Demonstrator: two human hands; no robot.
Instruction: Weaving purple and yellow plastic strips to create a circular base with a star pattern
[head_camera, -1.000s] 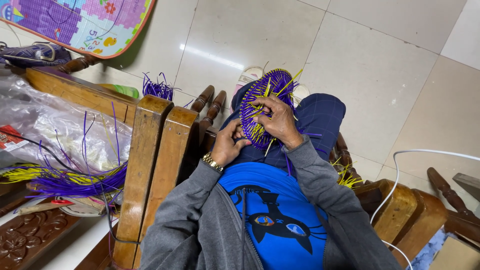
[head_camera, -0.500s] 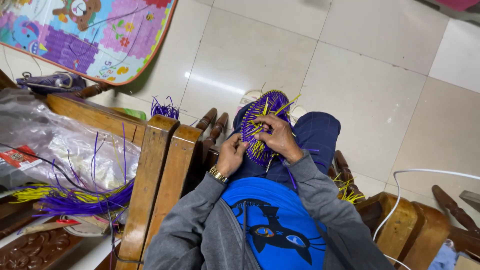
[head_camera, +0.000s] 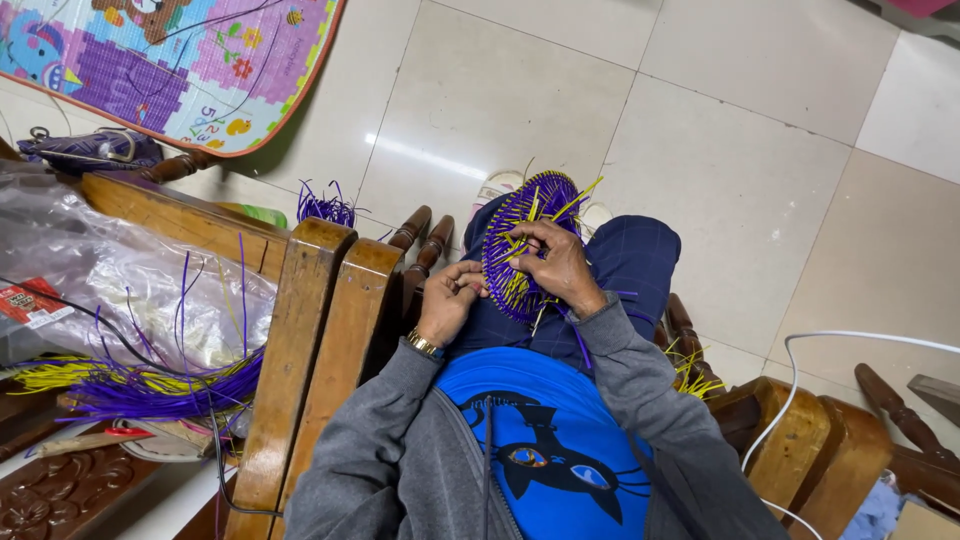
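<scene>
— Head view, looking straight down: what is the person holding?

— A round woven disc (head_camera: 530, 245) of purple strips, with yellow strips poking out of it like spokes. It stands tilted on the lap, above the dark blue trousers (head_camera: 640, 262), between the two hands.

— And the right hand (head_camera: 556, 265)?

— It lies over the face of the disc, fingers curled and pressed against the weave, fingertips pinching at the yellow strips near the middle. Which strip exactly it has, I cannot tell.

— The left hand (head_camera: 448, 300)?

— It sits at the disc's near left edge, fingers closed together into a loose fist, touching the rim. It seems to pinch a strip end, but that is too small to be sure of. A gold wristwatch (head_camera: 424, 345) shows on that wrist.

— What surrounds them?

— The person wears a grey jacket (head_camera: 390, 450) open over a blue shirt (head_camera: 545, 440) with a black cat printed on it, and sits on a wooden chair (head_camera: 310, 330). To the left, a bundle of loose purple and yellow strips (head_camera: 140, 385) lies beside a clear plastic bag (head_camera: 110, 275). Another small tuft of purple strips (head_camera: 325, 207) stands up behind the chair's arm. A colourful play mat (head_camera: 170, 60) lies on the pale tiled floor (head_camera: 720, 130) at upper left, and a white cable (head_camera: 850, 345) runs along the right.
</scene>
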